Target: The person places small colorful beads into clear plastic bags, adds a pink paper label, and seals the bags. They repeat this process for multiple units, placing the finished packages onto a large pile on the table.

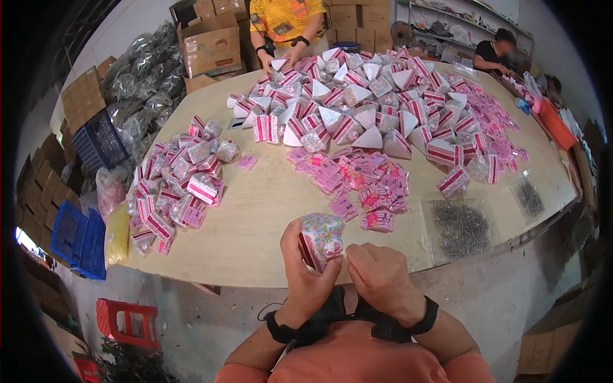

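Note:
My left hand (305, 284) is wrapped round a toy cake slice (323, 231) above the table's near edge. Its top has multicoloured sprinkles, and a dark red layered side shows by my fingers. My right hand (384, 277) is closed in a pinch beside the slice's right corner. A thin pale bit shows between that corner and the right fingertips; what they grip is too small to name. Beyond my hands lie loose pink printed cards (357, 179). A large heap of similar cake slices (367, 96) covers the table's far side.
A smaller heap of slices with pink cards (182, 175) lies at left on the wooden table (255, 210). Clear trays of small metal pieces (461, 226) sit at right. Blue crates (80, 239) and a red stool (128, 322) stand left. A co-worker (287, 25) handles slices opposite.

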Action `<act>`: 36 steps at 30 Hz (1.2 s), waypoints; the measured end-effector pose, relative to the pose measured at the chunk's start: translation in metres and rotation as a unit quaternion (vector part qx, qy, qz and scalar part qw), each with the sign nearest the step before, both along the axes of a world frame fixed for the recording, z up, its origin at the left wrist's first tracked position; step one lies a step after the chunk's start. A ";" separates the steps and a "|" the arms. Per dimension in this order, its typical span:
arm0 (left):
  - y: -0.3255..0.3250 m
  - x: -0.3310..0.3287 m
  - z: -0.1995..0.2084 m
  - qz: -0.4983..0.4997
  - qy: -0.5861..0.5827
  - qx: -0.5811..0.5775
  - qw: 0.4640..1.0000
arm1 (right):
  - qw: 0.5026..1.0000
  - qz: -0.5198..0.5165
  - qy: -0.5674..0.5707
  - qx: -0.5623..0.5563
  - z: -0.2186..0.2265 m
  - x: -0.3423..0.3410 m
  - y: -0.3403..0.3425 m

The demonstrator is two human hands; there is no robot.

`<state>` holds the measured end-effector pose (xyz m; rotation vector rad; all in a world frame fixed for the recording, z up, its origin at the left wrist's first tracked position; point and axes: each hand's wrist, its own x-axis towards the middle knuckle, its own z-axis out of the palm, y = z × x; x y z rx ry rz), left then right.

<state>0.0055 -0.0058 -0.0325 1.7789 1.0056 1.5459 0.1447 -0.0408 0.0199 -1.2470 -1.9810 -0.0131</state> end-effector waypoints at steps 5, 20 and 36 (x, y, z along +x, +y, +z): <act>0.001 0.003 -0.002 -0.008 0.011 0.001 1.000 | 1.000 -0.011 -0.009 0.025 -0.005 0.001 0.004; -0.006 0.015 0.006 -0.066 -0.114 -0.123 0.984 | 0.999 -0.039 0.011 0.030 -0.010 0.008 0.009; -0.005 0.010 -0.002 0.025 0.063 0.018 0.998 | 0.996 -0.038 0.065 -0.052 -0.012 0.010 0.009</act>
